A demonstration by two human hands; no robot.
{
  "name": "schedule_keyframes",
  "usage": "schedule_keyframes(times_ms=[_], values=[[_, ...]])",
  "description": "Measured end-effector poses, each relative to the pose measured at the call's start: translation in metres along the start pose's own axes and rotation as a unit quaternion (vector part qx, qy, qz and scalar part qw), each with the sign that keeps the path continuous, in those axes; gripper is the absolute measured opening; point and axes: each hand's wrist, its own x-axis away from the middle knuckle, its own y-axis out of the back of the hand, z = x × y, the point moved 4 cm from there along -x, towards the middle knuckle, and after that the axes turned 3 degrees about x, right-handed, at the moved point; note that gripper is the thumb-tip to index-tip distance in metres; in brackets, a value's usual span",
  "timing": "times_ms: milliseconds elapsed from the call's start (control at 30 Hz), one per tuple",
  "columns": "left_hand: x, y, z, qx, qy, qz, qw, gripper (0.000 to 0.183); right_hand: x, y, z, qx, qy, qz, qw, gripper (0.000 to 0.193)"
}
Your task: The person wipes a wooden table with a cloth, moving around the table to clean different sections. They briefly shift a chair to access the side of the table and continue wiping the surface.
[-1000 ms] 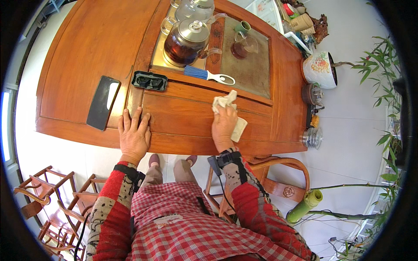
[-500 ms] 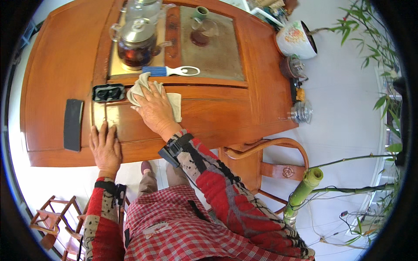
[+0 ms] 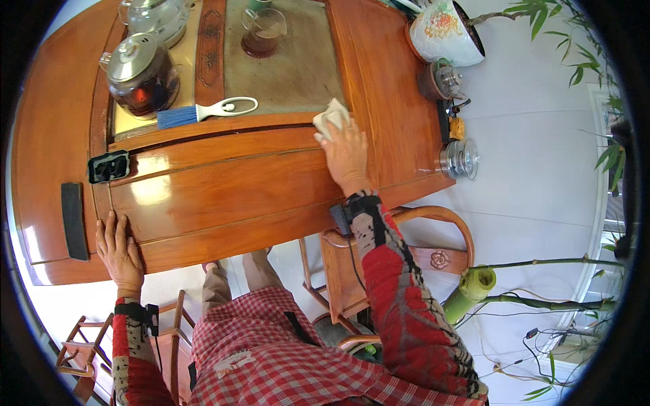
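My right hand [image 3: 345, 155] presses a folded cream cloth [image 3: 330, 118] onto the wooden tea table [image 3: 271, 166], just past the corner of the sunken tea tray [image 3: 284, 78]. Its fingertips are partly hidden by the cloth. My left hand [image 3: 120, 257] rests flat near the table's front edge, fingers stretched out and holding nothing. Close to it lie a flat black strip [image 3: 74, 221] and a small black dish [image 3: 108, 166]. A blue-bristled brush [image 3: 206, 112] with a white handle lies across the tray's front rim.
Behind the brush stand a glass teapot of dark tea [image 3: 143, 84] and a clear glass kettle [image 3: 157, 20]. A glass pitcher [image 3: 261, 40] sits on the tray. Along the right edge are a potted plant [image 3: 443, 34], a small teapot [image 3: 443, 81] and glass dishes [image 3: 460, 159]. A wooden chair [image 3: 433, 257] stands below.
My right hand has slid the cloth rightward along the table, away from the black dish, and the cloth is more bunched. The view has shifted; my left hand stays flat by the front edge.
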Motion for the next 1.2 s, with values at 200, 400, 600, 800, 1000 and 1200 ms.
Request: schedule_keyframes(times_ms=[200,400,600,800,1000,1200], values=[[-0.001,0.000,-0.001,-0.013,-0.002,-0.003,1.000,0.048,0.025,-0.014,-0.100,0.014,-0.131,0.010,0.991,0.051],[-0.003,0.003,-0.005,0.002,0.002,-0.009,1.000,0.050,0.090,-0.009,-0.101,-0.043,-0.178,-0.012,0.983,0.050],[-0.003,0.006,-0.007,0.016,0.007,-0.005,1.000,0.049,0.104,-0.006,-0.031,-0.075,-0.183,-0.050,0.979,0.047],[-0.004,0.010,-0.008,0.038,0.016,0.005,0.999,0.049,0.078,-0.003,0.078,-0.061,-0.114,-0.045,0.991,0.048],[-0.005,0.012,-0.006,0.061,0.018,0.018,0.998,0.053,0.050,0.021,0.208,-0.080,-0.035,-0.039,0.995,0.049],[-0.004,0.010,-0.005,0.068,0.018,0.014,0.997,0.054,0.053,0.045,0.329,-0.156,0.054,-0.024,0.986,0.050]])
